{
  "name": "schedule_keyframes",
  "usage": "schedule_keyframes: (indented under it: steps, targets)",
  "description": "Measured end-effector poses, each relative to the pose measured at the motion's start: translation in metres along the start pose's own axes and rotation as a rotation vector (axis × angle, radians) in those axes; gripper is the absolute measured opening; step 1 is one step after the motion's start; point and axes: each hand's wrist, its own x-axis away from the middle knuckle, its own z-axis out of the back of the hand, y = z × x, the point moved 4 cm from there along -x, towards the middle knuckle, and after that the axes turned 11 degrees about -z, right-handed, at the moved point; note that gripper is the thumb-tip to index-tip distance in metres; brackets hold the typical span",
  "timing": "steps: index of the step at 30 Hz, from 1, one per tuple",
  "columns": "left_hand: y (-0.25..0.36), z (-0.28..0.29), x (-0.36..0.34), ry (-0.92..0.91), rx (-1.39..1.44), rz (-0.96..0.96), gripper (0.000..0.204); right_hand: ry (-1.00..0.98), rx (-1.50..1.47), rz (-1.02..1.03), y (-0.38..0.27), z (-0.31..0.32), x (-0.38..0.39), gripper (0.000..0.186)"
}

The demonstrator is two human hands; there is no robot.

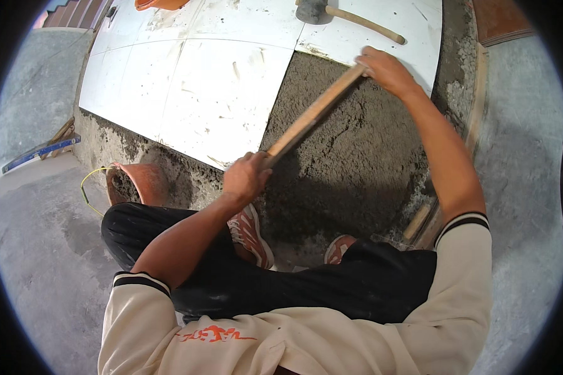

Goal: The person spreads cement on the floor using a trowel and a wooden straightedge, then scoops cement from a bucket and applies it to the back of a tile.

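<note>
A straight wooden batten (pixel 316 114) lies slantwise over a bed of grey wet mortar (pixel 363 150), running from near left to far right. My left hand (pixel 247 177) is closed round its near end, beside the corner of a white floor tile (pixel 222 94). At the far end my right hand (pixel 385 70) grips the batten, close to the edge of another white tile (pixel 413 37). Whether the batten's underside touches the mortar all along, I cannot tell. The mortar's surface is rough and lumpy.
A mallet (pixel 316 11) with a wooden handle rests on the far tiles. An orange bucket (pixel 145 182) tilts by my left knee. To the left lies a blue spirit level (pixel 40 152). A short wood piece (pixel 417 220) sits near the right edge strip (pixel 478 100).
</note>
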Motion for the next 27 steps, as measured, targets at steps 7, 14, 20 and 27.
schedule_keyframes:
  steps: [7, 14, 20, 27]
  targets:
    - [-0.046, -0.017, 0.001, -0.090, -0.009, 0.004, 0.041, -0.166, 0.060, -0.237, -0.024, -0.016, -0.035, 0.032]
    - [0.039, -0.039, -0.011, -0.064, 0.088, -0.092, 0.038, -0.132, 0.153, -0.223, 0.024, 0.034, 0.025, 0.039]
    - [0.027, -0.027, 0.001, -0.090, 0.090, -0.052, 0.034, 0.021, 0.123, 0.013, 0.015, 0.023, 0.021, 0.033]
    - [-0.004, -0.022, -0.003, -0.116, 0.068, -0.036, 0.034, -0.065, 0.212, -0.056, -0.020, 0.010, -0.016, 0.038]
